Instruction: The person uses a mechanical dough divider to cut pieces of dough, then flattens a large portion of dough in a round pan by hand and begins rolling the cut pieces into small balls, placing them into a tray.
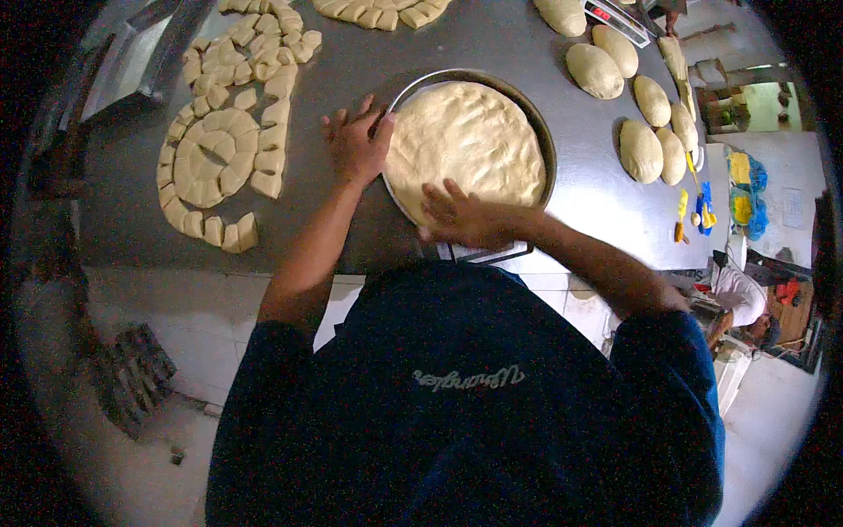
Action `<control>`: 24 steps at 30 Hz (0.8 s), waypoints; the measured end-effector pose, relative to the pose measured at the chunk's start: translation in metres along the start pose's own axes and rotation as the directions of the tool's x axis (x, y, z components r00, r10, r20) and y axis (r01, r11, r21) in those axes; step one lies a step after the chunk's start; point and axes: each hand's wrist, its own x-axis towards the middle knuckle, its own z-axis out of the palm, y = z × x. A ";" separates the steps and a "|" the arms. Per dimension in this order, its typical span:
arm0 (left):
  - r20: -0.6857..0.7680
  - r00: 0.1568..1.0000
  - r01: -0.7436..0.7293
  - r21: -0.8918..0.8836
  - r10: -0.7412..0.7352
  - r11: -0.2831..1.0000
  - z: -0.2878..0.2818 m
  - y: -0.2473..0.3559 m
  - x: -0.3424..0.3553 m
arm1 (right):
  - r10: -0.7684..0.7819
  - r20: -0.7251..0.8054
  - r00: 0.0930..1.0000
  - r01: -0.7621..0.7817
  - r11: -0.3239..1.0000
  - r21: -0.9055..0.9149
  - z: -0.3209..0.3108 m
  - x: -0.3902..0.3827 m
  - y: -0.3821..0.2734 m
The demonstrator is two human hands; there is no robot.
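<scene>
A wide slab of pale dough (474,140) fills most of a round metal pan (549,132), its top dimpled and uneven. My left hand (358,145) is at the pan's left rim, fingers spread, with the thumb side against the rim or dough edge. Palm down, my right hand (470,218) lies on the near part of the dough with its fingers stretched out. It is slightly blurred, and neither hand grips anything.
Cut dough pieces (215,158) lie in rings and rows at the left. Several oval dough loaves (641,151) sit at the right, near a scale (615,22). Yellow and blue-handled tools (702,211) lie by the right edge. Another person (738,294) is beyond the table, far right.
</scene>
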 end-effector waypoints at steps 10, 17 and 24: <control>-0.071 0.997 -0.041 -0.108 0.033 0.993 0.011 0.004 0.003 | 0.180 0.898 0.400 -0.776 0.588 0.228 -0.114 -0.033 0.000; 0.325 0.807 -0.508 -0.044 0.493 0.860 -0.039 0.071 -0.001 | 0.541 0.626 0.561 -0.811 0.207 0.547 -0.102 -0.024 0.091; 0.557 0.479 -0.530 -0.434 0.679 0.729 0.046 0.123 -0.119 | 0.346 -0.030 0.938 -0.337 0.927 0.166 0.032 0.034 0.028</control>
